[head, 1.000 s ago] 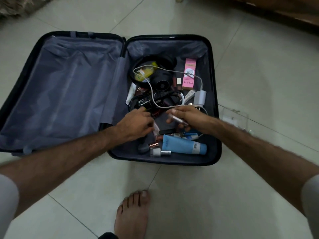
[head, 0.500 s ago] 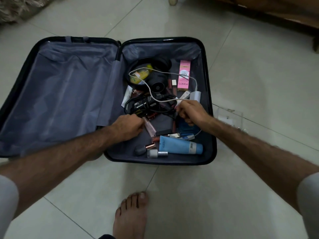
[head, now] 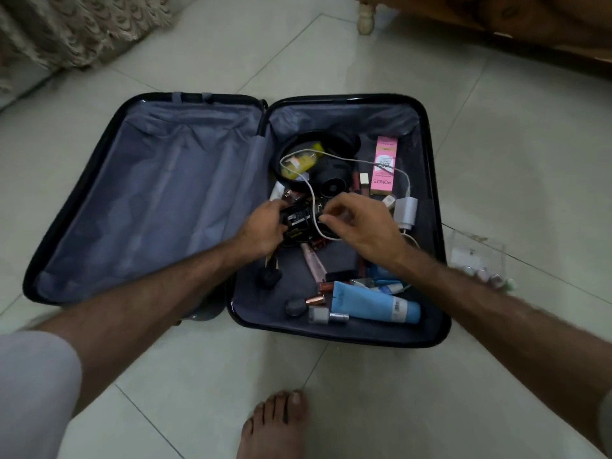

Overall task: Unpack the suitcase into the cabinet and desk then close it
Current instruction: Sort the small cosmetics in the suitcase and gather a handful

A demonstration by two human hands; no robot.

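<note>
Pale floor tiles spread under our open suitcase, which lies flat with its grey-lined lid half bare and the other half full of small things. Both our forearms reach in from below and meet over the middle of the filled half. Our left hand curls its fingers around a black power adapter, gripping it from the left side. Our right hand arches above it, thumb and fingertips pinching the white cable just beside the adapter. That cable loops up past a black round device and a yellow packet, then runs to a grey charger plug. A pink Pond's box lies near the far right wall. Close to the near wall lie a blue tube, a pink lip-gloss tube and several small cosmetic bottles. Right of the suitcase stands a clear plastic box. Our bare foot rests on the tiles below.
</note>
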